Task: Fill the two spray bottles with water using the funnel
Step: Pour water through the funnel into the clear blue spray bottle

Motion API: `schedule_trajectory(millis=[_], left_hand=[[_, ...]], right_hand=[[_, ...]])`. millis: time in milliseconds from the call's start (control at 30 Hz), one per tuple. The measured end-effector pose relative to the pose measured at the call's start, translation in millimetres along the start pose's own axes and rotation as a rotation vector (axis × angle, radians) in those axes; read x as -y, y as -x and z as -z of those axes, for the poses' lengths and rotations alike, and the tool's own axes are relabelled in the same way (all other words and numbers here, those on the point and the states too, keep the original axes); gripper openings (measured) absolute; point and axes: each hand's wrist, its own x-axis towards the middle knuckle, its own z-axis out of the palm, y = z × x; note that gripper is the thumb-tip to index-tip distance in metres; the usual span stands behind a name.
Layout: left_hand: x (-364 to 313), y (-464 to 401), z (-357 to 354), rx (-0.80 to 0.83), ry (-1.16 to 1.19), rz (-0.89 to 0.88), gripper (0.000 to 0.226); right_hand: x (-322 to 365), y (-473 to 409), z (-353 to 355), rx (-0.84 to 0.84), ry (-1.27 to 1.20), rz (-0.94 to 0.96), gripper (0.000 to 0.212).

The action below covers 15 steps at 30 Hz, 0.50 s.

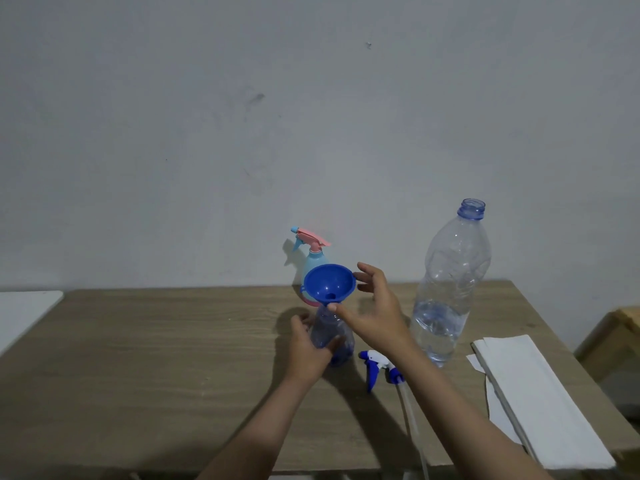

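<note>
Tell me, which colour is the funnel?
Blue. The funnel shows clearly in the head view, on the bottle.
</note>
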Motion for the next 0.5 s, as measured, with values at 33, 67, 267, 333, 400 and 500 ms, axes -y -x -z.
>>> schedule_trajectory(millis=[33,67,267,333,400,500], left_hand=[[-3.0,0.0,1.4,-0.020,0.015,-0.008,0.081],[-6.9,0.2,2.9,-0.045,0.043,-0.028,0.088],[-29.2,-11.5,7.3,-0.122,0.258,-0.189,0.112],[-37.2,-15.2,7.2,-0.123,0.320,-0.212,0.105],[-43.2,-18.2,6.2,-0.112,0.385,-0.234,0.094],[-45.8,-21.3,3.2,-0.086,0.413,-0.260,0.071]], right_hand=[[1.1,7.0,4.7,-0.068,0.011,0.067,0.075],[1.5,14.7,10.2,-0.154,0.029,0.151,0.068],[-27.7,40.6,54.0,-0.745,0.212,0.357,0.060],[-39.3,35.6,71.4,-0.826,0.231,0.264,0.076],[-45.3,27.0,87.4,-0.793,0.209,0.170,0.095],[-53.7,11.9,104.7,-0.663,0.157,0.099,0.112]])
